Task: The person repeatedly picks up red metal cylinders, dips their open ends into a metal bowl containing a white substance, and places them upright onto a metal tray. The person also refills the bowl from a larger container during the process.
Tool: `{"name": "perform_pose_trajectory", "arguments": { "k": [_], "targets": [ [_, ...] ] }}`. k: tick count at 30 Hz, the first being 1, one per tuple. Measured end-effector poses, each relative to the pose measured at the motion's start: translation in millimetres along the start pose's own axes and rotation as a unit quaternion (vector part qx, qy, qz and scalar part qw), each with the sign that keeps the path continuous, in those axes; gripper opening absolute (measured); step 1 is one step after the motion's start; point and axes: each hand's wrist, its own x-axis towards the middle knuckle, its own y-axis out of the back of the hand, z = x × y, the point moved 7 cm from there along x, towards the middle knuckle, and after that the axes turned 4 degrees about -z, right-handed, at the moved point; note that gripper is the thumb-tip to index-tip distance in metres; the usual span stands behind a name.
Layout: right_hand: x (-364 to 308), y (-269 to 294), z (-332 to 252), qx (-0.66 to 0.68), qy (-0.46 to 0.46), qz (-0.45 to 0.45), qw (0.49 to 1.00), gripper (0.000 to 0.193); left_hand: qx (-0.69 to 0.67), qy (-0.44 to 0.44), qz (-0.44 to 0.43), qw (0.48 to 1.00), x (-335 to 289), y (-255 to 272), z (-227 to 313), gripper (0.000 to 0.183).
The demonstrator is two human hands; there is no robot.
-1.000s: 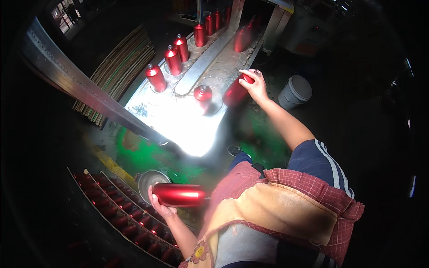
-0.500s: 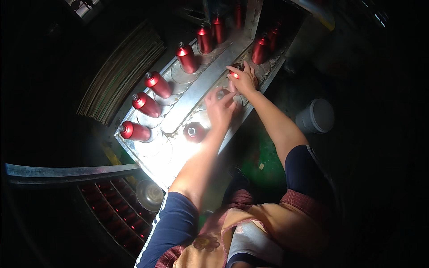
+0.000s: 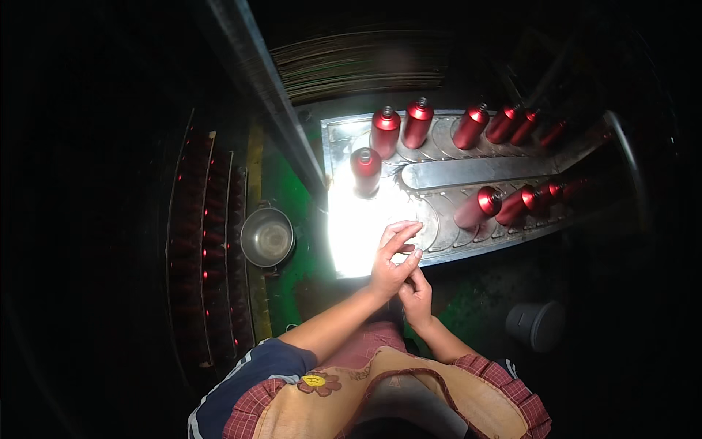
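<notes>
Left hand (image 3: 395,262) at near edge of conveyor (image 3: 475,174) — half-curled, seemingly empty; right hand (image 3: 417,298) just off conveyor, hold unclear. Careless swing could topple red bottle (image 3: 366,174) at conveyor's left end.

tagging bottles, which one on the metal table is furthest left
The bottle left of the metal strip, level with its rounded end; other bottles on the table stand further right.

I see the left hand (image 3: 391,267) and right hand (image 3: 417,300) close together by the conveyor (image 3: 475,174) lined with red bottles (image 3: 385,134).
</notes>
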Motion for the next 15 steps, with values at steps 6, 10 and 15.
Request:
{"name": "perform_pose_trajectory", "arguments": {
  "k": [6, 10, 15],
  "targets": [
    [-37, -325, 42, 0.013, -0.166, -0.310, 0.936, 0.044, 0.340, -0.257, 0.143, 0.893, -115, 291, 134, 0.035],
    [-75, -511, 33, -0.072, -0.231, -0.546, 0.802, 0.029, 0.423, -0.223, 0.217, 0.851, -201, 454, 185, 0.034],
    [-61, -678, 38, 0.069, -0.343, -0.556, 0.754, 0.025, 0.457, -0.071, 0.494, 0.736, -354, 667, 229, 0.037]
  ]
}}
